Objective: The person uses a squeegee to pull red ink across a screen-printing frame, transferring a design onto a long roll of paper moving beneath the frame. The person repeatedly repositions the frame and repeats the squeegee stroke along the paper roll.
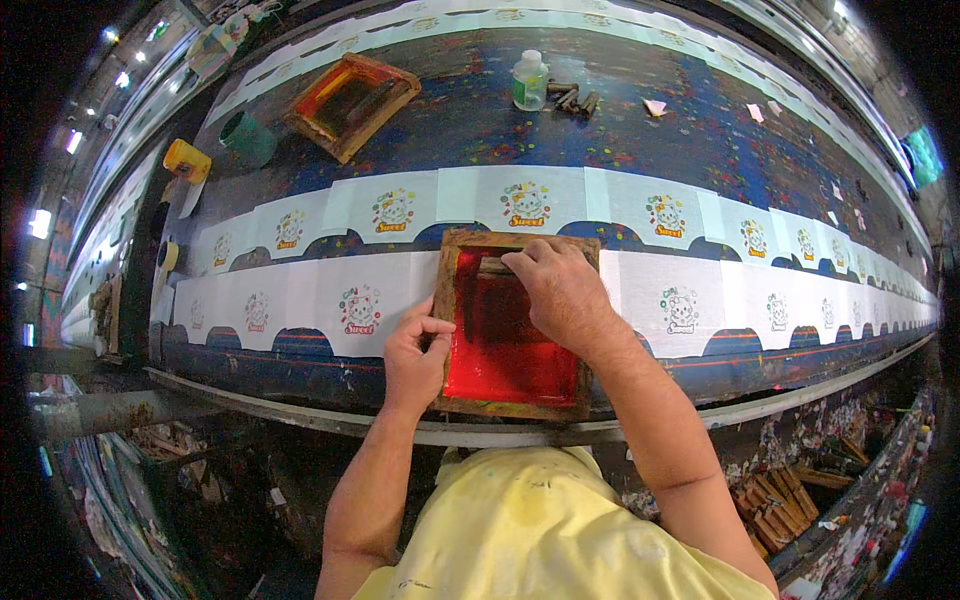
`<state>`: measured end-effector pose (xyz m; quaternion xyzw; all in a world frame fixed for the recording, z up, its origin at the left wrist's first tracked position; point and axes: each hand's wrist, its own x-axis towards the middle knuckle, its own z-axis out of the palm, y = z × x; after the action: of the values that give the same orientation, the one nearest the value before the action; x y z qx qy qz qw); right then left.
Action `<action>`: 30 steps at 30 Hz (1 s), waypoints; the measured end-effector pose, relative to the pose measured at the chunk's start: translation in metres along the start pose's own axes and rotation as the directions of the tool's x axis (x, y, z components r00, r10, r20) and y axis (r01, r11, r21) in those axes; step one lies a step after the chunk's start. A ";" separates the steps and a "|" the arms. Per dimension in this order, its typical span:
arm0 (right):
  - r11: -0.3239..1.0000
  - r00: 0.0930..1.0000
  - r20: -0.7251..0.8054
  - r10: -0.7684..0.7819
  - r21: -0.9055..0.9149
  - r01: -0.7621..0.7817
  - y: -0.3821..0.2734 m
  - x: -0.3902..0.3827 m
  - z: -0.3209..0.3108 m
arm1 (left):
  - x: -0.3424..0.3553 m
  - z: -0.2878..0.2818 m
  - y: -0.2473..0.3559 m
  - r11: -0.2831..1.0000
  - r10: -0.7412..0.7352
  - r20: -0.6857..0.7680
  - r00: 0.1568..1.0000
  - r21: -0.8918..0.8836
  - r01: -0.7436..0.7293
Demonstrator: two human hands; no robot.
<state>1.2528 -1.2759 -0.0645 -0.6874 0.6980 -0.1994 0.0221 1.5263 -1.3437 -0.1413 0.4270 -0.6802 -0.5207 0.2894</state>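
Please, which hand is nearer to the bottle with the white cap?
Right. The right hand is over the far part of the nearer frame, toward the bottle; the left hand is at that frame's left side, farther back.

pass: between far frame [384, 119] and bottle [530, 84] | blocked: dark sticks [572, 100] right, red screen frame [508, 372] near
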 end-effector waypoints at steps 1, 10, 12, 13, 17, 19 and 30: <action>1.000 1.000 -0.016 -0.016 -0.012 0.016 -0.001 0.000 0.000 | 0.001 -0.001 0.000 1.000 -0.001 0.004 1.000 0.018 0.001; 0.998 0.970 0.242 0.027 0.052 -0.041 -0.019 -0.022 -0.017 | 0.005 -0.004 -0.006 0.993 -0.013 0.026 1.000 -0.113 0.015; 0.998 0.963 0.269 0.027 0.051 -0.043 -0.031 -0.033 -0.018 | 0.006 -0.003 -0.008 0.996 0.017 0.020 1.000 -0.089 -0.016; 0.999 0.963 0.269 0.014 0.046 -0.027 -0.038 -0.039 -0.018 | 0.006 -0.003 -0.008 0.997 0.040 0.014 0.999 -0.070 -0.038; 0.999 0.956 0.294 0.003 0.029 -0.012 -0.063 -0.063 -0.025 | 0.005 -0.001 -0.008 0.990 0.101 -0.011 0.995 -0.101 -0.101; 0.996 0.956 0.291 0.039 0.067 -0.061 -0.077 -0.075 -0.026 | 0.005 -0.002 -0.007 0.994 0.084 -0.006 0.996 -0.068 -0.084; 0.980 0.970 0.219 0.107 0.139 -0.140 -0.110 -0.128 -0.016 | -0.010 0.001 0.003 0.956 0.246 0.010 0.969 0.164 -0.244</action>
<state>1.3595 -1.1449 -0.0470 -0.6559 0.7159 -0.1770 0.1610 1.5293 -1.3340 -0.1378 0.3645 -0.7670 -0.4209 0.3189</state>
